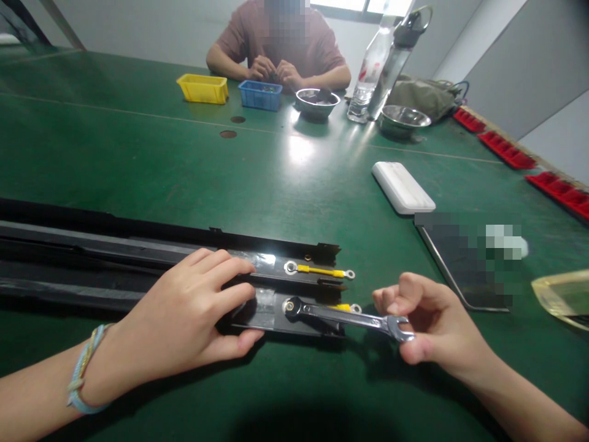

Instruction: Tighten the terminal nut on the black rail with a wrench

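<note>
Two long black metal rails (304, 319) lie side by side, their ends pointing right. My left hand (197, 307) grips the nearer rail, thumb along its front edge and fingers over the top. A combination wrench (340, 316) has its ring end around a nut on this rail. At the wrench's open-jaw end is my right hand (427, 319), curled loosely around it with the thumb against the jaw. A yellow cable with ring terminals (319, 271) is fastened at one end to the farther rail. Another yellow cable (340, 307) is partly hidden behind the wrench.
Across the green table (151, 166) sits a person with both hands together. Before them stand a yellow bin (202, 89), a blue bin (260, 96) and a metal bowl (317, 104). Bottles (363, 92), a white box-shaped device (403, 187) and a dark phone-like slab (460, 264) are at right.
</note>
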